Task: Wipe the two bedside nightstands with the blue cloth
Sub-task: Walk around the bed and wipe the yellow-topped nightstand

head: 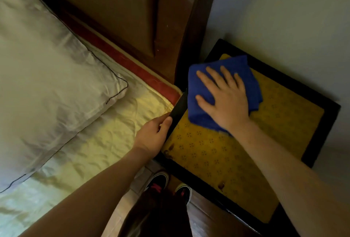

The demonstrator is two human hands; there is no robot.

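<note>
- Closest to my view, at the bottom centre of the frame, hangs a lock of dark hair [157, 216]. Just beyond it, two dark shoes [160, 178] with white toe caps stand on the floor [198, 216].
- I see the left hand [151, 136] just left of centre, gripping the nightstand [320, 128] by its dark left rim. The thumb lies along the top of the rim and the fingers curl down on the bed side.
- The right hand [225, 100], right of centre, lies flat with its fingers straight and spread. It presses down on the blue cloth [198, 89] and nothing is curled in its grasp.
- The blue cloth is folded into a thick pad on the upper left part of the nightstand's top, with its left edge touching the dark rim.
- The nightstand fills the right half of the frame, set against the pale wall [284, 13]. Its top is a yellow panel [217, 161] with a small flower print, set inside a black frame.
- I can make out a dark brown stain [221, 185] near the panel's lower edge, and a fainter smudge at its corner beside the left hand.
- The bed takes up the left half. A white pillow [47, 77] with dark piping lies in the upper left on a cream sheet [106, 142].
- A red mattress edge [132, 64] runs diagonally between the sheet and the brown headboard [113, 9] along the top of the frame.
</note>
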